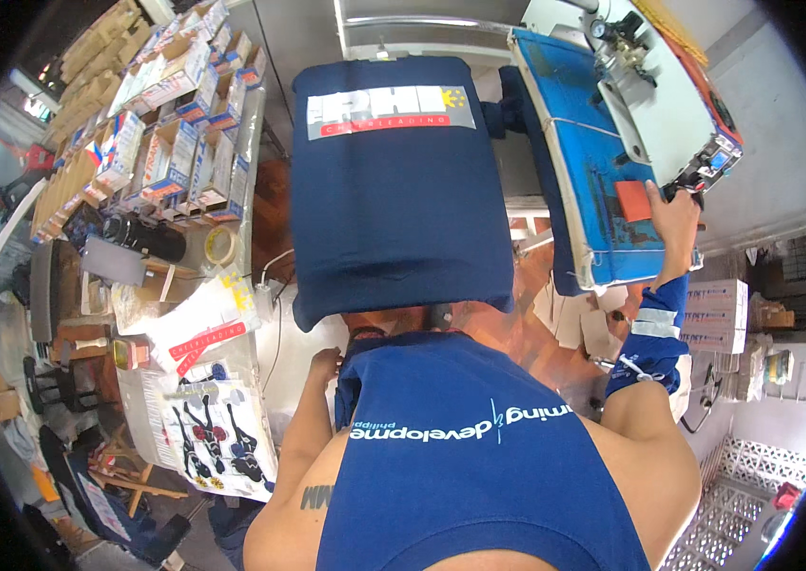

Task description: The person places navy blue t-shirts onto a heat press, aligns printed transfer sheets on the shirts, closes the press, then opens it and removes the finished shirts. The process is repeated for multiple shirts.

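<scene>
A navy shirt (398,219) lies spread over a flat platen in front of me. Near its far end is a white, red and yellow transfer print (392,109). To the right, my right hand (677,217) is closed round the dark handle (693,195) of a heat press. Beside those fingers, an orange-red square (634,201) rests on a blue-covered platen (603,157). My left hand (329,364) hangs low at my side, near the front edge of the spread shirt. Its fingers are mostly hidden.
A table on the left holds stacked cardboard trays (170,157), a tape roll (221,246) and printed transfer sheets (213,428). The press's control box (715,162) and gauge are at upper right. A white box (715,314) stands below it, and a chair (108,509) at lower left.
</scene>
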`<state>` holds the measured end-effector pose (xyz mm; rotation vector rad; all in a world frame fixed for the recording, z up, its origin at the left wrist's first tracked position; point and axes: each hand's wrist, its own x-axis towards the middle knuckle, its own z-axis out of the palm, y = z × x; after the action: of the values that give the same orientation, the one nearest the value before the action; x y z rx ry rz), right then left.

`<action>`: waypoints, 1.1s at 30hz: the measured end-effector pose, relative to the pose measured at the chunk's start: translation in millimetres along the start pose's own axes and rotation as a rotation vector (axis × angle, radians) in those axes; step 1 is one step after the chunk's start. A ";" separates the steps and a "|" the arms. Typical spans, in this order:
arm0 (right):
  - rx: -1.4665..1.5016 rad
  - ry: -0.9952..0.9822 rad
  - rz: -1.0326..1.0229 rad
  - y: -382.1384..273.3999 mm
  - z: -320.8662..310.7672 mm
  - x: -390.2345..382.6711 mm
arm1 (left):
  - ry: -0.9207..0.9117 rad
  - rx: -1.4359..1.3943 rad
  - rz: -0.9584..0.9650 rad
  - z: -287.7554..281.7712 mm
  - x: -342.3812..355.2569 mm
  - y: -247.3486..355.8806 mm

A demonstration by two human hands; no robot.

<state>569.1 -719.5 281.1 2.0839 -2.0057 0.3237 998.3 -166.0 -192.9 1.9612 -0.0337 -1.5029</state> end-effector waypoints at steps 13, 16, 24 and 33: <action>0.461 0.299 -0.333 -140.6 -27.3 -120.4 | 0.005 0.193 0.004 -23.2 -29.3 -80.1; 0.399 0.632 -0.405 -171.3 -45.6 -131.1 | 0.005 0.277 0.016 -30.2 -39.1 -89.5; 0.717 0.516 -0.629 -269.8 -61.0 -168.0 | 0.143 -0.282 -0.110 -11.2 -64.4 -106.1; 0.707 0.549 -0.682 -324.6 -66.7 -196.9 | 0.071 -0.225 0.081 15.8 -81.8 -145.8</action>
<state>885.9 -500.0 278.1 2.5011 -0.8465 1.4138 904.5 -26.9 -199.3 1.8089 0.0821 -1.3233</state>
